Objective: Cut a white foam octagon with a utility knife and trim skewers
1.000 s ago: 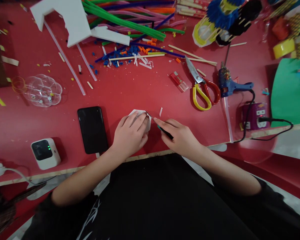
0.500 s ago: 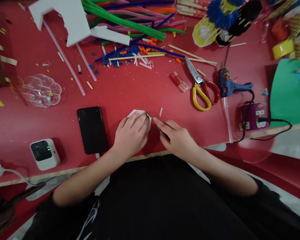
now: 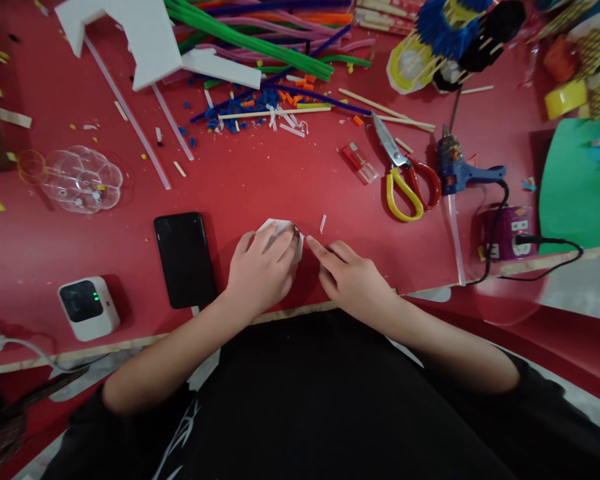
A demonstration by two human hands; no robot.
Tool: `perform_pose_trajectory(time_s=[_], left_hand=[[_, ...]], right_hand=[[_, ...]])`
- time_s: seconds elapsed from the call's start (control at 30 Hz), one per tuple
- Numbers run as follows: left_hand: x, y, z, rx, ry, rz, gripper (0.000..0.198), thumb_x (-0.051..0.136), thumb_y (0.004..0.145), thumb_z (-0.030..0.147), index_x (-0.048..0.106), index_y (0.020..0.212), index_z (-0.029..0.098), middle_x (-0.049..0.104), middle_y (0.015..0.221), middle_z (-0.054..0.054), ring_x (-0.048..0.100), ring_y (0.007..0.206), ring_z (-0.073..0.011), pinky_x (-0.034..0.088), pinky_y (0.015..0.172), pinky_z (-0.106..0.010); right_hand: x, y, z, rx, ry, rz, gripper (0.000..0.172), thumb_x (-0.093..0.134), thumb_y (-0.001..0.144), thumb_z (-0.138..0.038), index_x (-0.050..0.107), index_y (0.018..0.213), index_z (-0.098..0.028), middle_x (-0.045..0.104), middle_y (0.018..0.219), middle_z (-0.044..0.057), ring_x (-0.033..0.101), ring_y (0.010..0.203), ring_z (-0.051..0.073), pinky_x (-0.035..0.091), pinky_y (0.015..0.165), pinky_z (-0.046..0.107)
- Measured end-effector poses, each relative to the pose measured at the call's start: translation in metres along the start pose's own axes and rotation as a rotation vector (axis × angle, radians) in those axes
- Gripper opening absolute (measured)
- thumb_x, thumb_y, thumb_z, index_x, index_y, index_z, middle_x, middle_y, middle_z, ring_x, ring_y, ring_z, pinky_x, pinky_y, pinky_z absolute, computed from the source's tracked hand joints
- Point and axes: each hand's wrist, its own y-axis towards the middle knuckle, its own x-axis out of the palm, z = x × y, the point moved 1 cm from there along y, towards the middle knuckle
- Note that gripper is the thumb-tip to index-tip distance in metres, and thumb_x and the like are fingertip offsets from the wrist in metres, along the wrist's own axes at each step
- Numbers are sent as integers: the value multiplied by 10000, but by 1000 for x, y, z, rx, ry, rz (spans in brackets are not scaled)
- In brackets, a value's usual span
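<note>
My left hand (image 3: 264,267) lies over a small white foam-board piece (image 3: 276,225) with angled edges, its bent fingers holding the piece down on the red table. Much of the piece is covered by those fingers. Just to the right, my right hand (image 3: 349,275) is closed with the index finger stretched along a thin craft knife, mostly hidden in the grip. The knife's dark tip (image 3: 299,231) meets the piece's right edge by my left fingertips. A thin white sliver (image 3: 323,223) lies above my right index finger.
Left of my hands lie a black phone (image 3: 185,260) and a white device (image 3: 89,308) with green lights. Scissors (image 3: 403,170), a glue gun (image 3: 455,163) and a purple power socket (image 3: 510,230) are at right. Pipe cleaners (image 3: 260,40) and a large foam cutout (image 3: 145,40) are at the back.
My right hand has turned slightly, so the dark knife body beneath its fingers no longer shows. My left hand stays nearly still on the white piece.
</note>
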Motion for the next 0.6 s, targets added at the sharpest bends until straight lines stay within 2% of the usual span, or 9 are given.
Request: perform_pose_trajectory(time_s=[0.23,0.47,0.6], left_hand=[[0,-1,-1,-10,-16,-4,486,510,889,213,583,1368,173,655,1354,-119,553,1281,-360,467,1007,-560],[-1,2,1,0,-17,-2,480,513,880,200,599,1348,136,659,1342,-132,549,1283,-367,482,1003,-545],[-1,2,-2,26,-17,18,446,488,923,221,608,1338,109,674,1318,-138,561,1274,-340,500,1005,-492]], right_hand=[[2,2,1,9,4,-21,542,375,935,-164,510,1460,-143,612,1007,126,556,678,174,496,584,301],[1,4,2,6,2,-49,548,366,935,-163,512,1462,-136,618,1006,127,562,670,170,497,583,296],[2,9,3,1,40,-48,554,358,937,-144,497,1473,-129,626,1058,147,586,703,178,517,620,311]])
